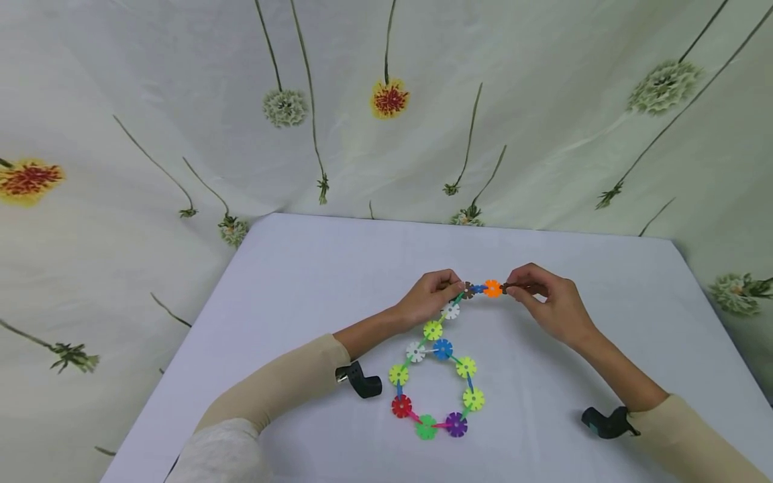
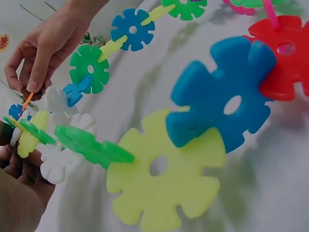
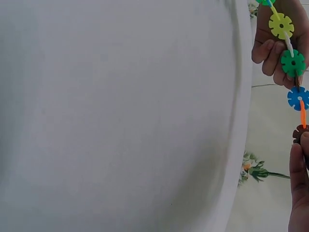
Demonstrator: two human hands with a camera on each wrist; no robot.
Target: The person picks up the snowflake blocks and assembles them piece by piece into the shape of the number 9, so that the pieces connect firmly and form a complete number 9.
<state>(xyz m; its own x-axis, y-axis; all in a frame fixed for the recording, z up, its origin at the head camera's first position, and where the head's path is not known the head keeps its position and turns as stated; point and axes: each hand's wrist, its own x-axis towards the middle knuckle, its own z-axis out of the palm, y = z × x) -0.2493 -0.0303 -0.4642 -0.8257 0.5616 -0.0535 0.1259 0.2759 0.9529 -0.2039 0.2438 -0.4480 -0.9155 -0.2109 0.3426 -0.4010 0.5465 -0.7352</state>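
Note:
A chain of notched plastic snowflake discs stretches between the hands, its lower part forming a closed ring over the table. My left hand pinches the chain's upper stretch beside a brown disc, above a white disc. To its right follow a small blue disc and an orange disc. At the free end, my right hand pinches a dark brown disc between thumb and fingers. The ring includes a red disc, a purple disc and a light green disc.
A white-covered table lies under the chain. Behind it hangs a pale cloth printed with flowers. Black wrist cameras stick out from both forearms, the left camera close beside the ring and the right camera over the table's right side.

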